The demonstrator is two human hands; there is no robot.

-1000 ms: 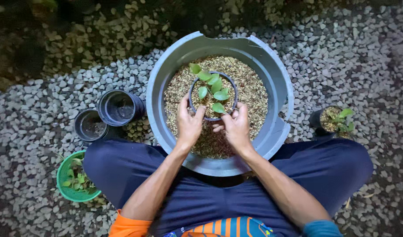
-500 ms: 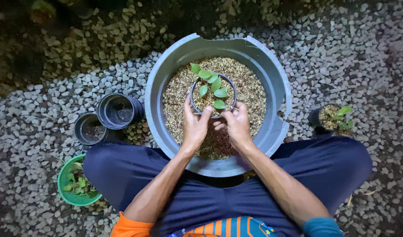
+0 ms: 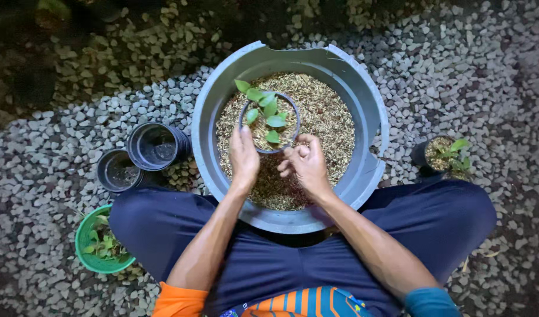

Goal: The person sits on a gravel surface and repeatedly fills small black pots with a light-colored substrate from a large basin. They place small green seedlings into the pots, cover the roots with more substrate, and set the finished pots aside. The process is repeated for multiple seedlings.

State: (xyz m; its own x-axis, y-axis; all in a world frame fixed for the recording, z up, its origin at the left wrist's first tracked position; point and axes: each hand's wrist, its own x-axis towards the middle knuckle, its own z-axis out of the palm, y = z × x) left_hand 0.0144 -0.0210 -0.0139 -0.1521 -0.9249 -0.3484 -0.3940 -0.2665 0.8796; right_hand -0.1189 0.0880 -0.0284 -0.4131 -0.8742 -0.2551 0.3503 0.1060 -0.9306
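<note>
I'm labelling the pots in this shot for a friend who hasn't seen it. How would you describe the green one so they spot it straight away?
Start at the big grey tub of pale husk mix between the person's knees. Left of it two empty black pots stand on the gravel; just below them, by the knee, sits the green pot. It alone is bright green, holding small leafy seedlings.

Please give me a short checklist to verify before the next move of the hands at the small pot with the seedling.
1. Left hand on the rim of the small dark round pot: ok.
2. Right hand holds potting mix: cannot tell, fingers curled.
3. Green-leaved seedling upright in the pot: ok.
4. Pot stands inside the large grey plastic basin on the tan husk mix: ok.
5. Pot filled to the rim: cannot tell.
</note>
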